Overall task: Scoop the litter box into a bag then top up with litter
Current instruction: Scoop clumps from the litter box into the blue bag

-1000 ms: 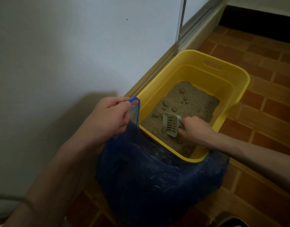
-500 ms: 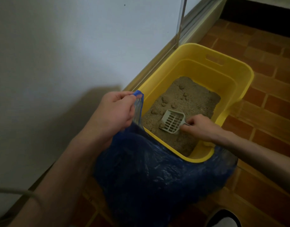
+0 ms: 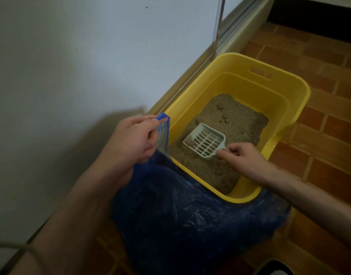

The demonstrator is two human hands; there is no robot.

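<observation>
still mid-scoop: right hand (image 3: 248, 159) grips scoop (image 3: 205, 142) in litter box (image 3: 285, 90), left hand (image 3: 134, 138) pinches bag (image 3: 190, 221) open, clumps left, top-up not started

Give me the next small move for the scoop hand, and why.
Probably carry the scoop left over the rim into the blue bag. The right hand holds its handle above the litter, a clump sits at its front edge, and the left hand holds the bag's edge up.
</observation>
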